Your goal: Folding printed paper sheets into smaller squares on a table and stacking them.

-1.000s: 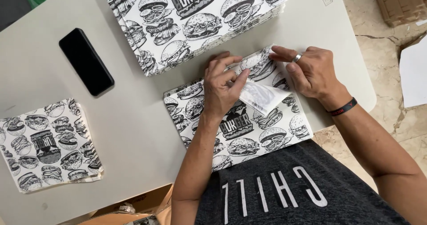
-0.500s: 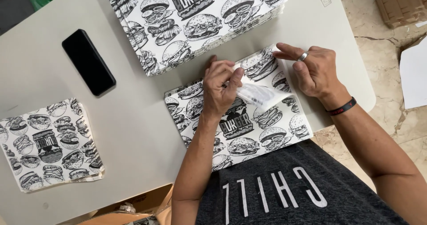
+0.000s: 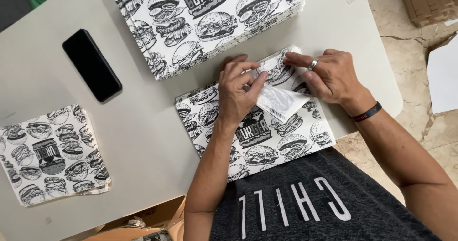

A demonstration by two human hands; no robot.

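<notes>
Since half a second ago I see little change: my left hand [image 3: 238, 91] has shifted only slightly, its fingertips still pinching the folded white flap [image 3: 281, 102] of the flat black-and-white burger-printed paper sheet [image 3: 253, 126]. My right hand [image 3: 329, 76] stays spread, fingers pressing the sheet's far corner down just right of the left hand. The sheet lies under both hands on the pale grey counter [image 3: 143, 136], its near edge hanging over the counter's rim toward my dark shirt.

Just beyond my hands sits a tall stack of the same printed sheets [image 3: 205, 17], its edge close to the left fingertips, so little room lies that way. Left of the left hand is bare counter, then a black rectangular phone [image 3: 92, 64], well apart. Farther left lies a small pile of folded printed squares [image 3: 50, 153]. Right of my right hand the counter's rounded corner ends near the wrist, with marble floor [image 3: 405, 45] past it.
</notes>
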